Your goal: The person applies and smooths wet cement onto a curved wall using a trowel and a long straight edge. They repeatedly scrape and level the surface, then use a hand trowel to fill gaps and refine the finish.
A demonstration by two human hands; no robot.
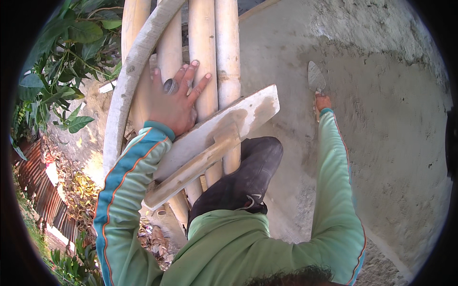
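My left hand (175, 106) lies on the bamboo poles (202, 52) with its fingers spread, and a dark ring shows on one finger. Against the grey plastered wall (381, 119) at the right, my right hand (323, 102) is closed round the handle of a pointed trowel (316, 77). The trowel's blade points away from me and lies on or very close to the wall surface. A long plaster float (257, 108), with a wooden grip along it and wet smears on its face, rests slantwise across the poles beside my left wrist. Neither hand grips it.
A curved grey pole (136, 62) crosses the bamboo at the left. Leafy branches (71, 35) hang beyond it. Lower down lie rusty corrugated sheets (43, 181) and dry leaves (83, 195). Rougher, paler plaster (372, 24) covers the wall's far upper part. My bent knee (262, 152) sits between the poles and the wall.
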